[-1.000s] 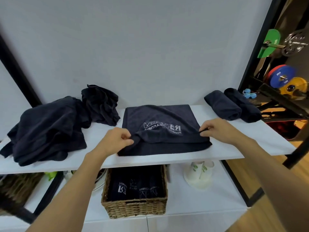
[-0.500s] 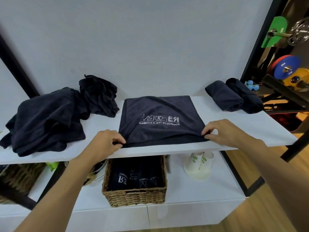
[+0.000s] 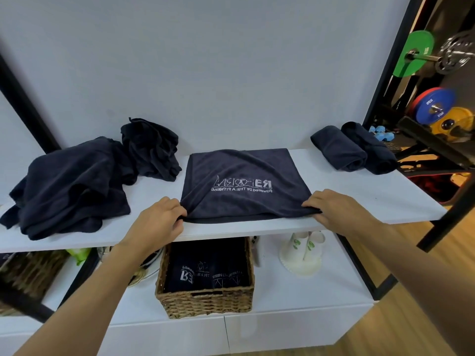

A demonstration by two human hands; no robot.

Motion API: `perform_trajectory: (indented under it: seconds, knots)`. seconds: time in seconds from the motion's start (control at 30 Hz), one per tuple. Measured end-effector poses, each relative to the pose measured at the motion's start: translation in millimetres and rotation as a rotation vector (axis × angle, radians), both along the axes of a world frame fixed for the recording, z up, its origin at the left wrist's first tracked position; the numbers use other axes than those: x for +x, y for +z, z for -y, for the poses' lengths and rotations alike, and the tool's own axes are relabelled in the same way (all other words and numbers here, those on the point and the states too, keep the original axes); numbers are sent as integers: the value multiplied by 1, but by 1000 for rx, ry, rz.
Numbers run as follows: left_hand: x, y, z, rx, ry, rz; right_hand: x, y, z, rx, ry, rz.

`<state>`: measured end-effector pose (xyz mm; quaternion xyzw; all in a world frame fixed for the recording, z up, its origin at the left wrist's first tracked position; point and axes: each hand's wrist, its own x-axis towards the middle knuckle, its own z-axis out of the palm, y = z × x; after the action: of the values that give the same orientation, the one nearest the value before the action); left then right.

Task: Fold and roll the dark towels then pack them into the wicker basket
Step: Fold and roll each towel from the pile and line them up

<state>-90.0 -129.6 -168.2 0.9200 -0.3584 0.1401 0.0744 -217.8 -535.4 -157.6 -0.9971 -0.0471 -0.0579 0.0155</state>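
Towel folded, not rolled; L hand & R hand fingers pinch its near corners. Basket part-packed; rolls, pile still to do.

We see flat towel dark navy, white logo and lettering across middle. Heaped towels and rolled towels same navy, plain. Wicker basket tan weave; towels inside navy with white print. Shelf white. We count weight plates: green, blue, yellow. Paper cups white, green leaf marks.
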Motion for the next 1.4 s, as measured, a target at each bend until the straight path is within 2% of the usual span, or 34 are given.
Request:
perform_trajectory:
  seconds: [0.1,0.2,0.27,0.37,0.43,0.53,0.6,0.7,0.83,0.9,1.03,1.07,1.13,1.2,1.27,1.4]
  knots:
    - [2,1,8,-74,65,32,9,4,-7,-119,-1,-37]
    - [4,10,16,-187,147,-58,17,18,-8,42,-66,12]
    - [7,13,17,-169,100,-164,22,30,-5,124,-98,47]
    - [12,8,8,-83,16,-222,23,35,-1,47,-31,-51]
    - [14,1,2,-68,-17,-159,20,31,-1,-19,6,-134]
    - [10,-6,4,14,-114,67,19,24,0,0,12,-121]
    - [11,-3,9,21,-104,127,22,27,1,77,-10,-75]
    - [20,35,21,-128,79,92,32,58,4,305,-49,29]
    - [33,133,46,-695,191,245,59,135,9,632,-74,349]
    - [45,181,58,-853,159,289,72,171,16,803,-56,498]
    - [84,234,71,-779,93,205,100,210,28,930,-96,629]
    - [95,239,74,-695,100,183,109,212,31,890,-137,621]
    - [116,237,81,-446,128,109,126,211,39,682,-240,532]
    - [132,232,86,-349,168,38,139,209,44,623,-302,524]
    - [141,233,91,-444,202,54,149,211,47,691,-317,625]
    - [134,246,101,-686,185,231,152,220,49,958,-241,763]
